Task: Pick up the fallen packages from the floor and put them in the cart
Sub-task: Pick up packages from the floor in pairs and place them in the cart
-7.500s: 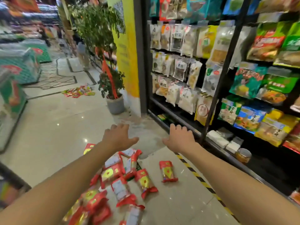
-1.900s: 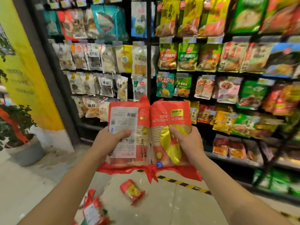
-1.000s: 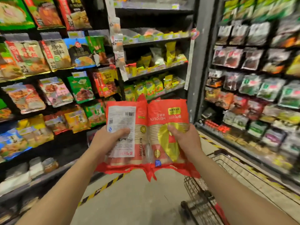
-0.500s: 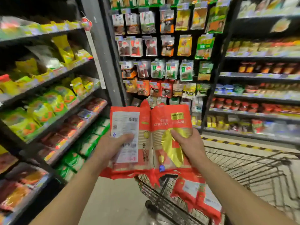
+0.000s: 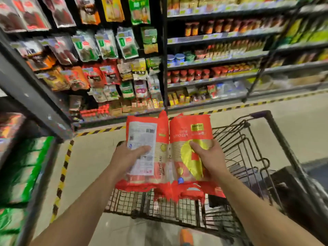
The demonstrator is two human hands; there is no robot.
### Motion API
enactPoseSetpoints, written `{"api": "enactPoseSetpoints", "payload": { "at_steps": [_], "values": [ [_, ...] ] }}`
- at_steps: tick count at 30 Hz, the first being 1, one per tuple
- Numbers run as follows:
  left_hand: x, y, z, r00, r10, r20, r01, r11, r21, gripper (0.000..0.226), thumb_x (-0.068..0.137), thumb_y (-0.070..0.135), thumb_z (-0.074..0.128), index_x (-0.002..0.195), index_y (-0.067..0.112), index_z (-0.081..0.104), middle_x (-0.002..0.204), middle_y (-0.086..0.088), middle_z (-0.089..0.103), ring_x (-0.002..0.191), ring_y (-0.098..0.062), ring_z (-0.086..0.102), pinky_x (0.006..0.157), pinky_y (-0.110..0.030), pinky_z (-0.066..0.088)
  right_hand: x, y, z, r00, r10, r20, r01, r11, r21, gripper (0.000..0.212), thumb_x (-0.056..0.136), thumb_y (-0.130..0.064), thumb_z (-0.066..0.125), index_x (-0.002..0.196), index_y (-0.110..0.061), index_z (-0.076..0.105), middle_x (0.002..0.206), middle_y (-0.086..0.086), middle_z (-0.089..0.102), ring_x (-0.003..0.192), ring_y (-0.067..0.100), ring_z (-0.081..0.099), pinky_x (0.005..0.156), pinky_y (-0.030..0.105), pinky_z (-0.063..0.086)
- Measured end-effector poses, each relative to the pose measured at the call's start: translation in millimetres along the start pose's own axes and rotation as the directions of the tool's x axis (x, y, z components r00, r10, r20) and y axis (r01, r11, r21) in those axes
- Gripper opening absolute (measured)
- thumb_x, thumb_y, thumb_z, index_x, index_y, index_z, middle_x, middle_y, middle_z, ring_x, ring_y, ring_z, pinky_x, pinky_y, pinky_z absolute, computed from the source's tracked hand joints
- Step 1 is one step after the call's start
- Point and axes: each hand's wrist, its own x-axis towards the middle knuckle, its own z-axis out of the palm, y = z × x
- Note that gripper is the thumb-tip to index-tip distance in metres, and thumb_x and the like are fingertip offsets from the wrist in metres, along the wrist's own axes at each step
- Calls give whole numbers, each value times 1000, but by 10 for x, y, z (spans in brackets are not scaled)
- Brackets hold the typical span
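Observation:
I hold two red packages side by side above a black wire shopping cart. My left hand grips the left package, which shows its white label and barcode. My right hand grips the right package, which has a yellow patch on its front. Both packages hang over the cart's near left part, their crimped red ends pointing down. What lies inside the cart is hidden behind the packages and my arms.
Tall shelves of hanging snack bags and jars line the far side of the aisle. A shelf unit with green packs stands close on my left. Yellow-black tape marks the beige floor.
I have turned right from the fallen packages to the cart, carrying both packages. The cart now sits directly below them, and they hang lower over the basket.

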Motion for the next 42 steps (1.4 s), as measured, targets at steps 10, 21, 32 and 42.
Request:
{"api": "enactPoseSetpoints", "payload": {
  "at_steps": [10,21,32,42],
  "values": [
    [1085,-942,981,975,-184,127,165,976,145,47,84,36,91,123,23,68,103,-1,85,84,-19,84,78,-44,69,758,1310,44,981,195,-22,-196,980,-24,72,79,-51,93,132,-18,57,111,-4,74,91,10,73,73,30,59],
    [1801,-2038,1490,953,-284,101,260,944,202,36,86,29,89,114,19,68,100,-4,84,76,-16,84,60,-30,66,1400,2463,429,966,259,4,-258,962,-90,71,79,-54,92,129,-23,52,108,-9,69,89,5,67,75,31,57],
    [2271,-2858,1678,904,-417,90,392,896,207,49,84,28,92,124,13,68,97,-6,85,77,-22,84,54,-30,64,1783,3145,905,940,341,6,-340,937,-77,68,80,-57,90,125,-25,50,100,-14,63,87,9,65,90,37,55],
    [2537,-2904,1766,890,-456,-20,439,845,305,81,61,48,102,118,16,55,116,-6,74,97,-26,78,66,-34,62,1861,3080,1012,946,323,-39,-321,908,-268,81,83,-66,82,134,-16,44,133,9,59,120,32,65,100,48,56]
  ]
}}
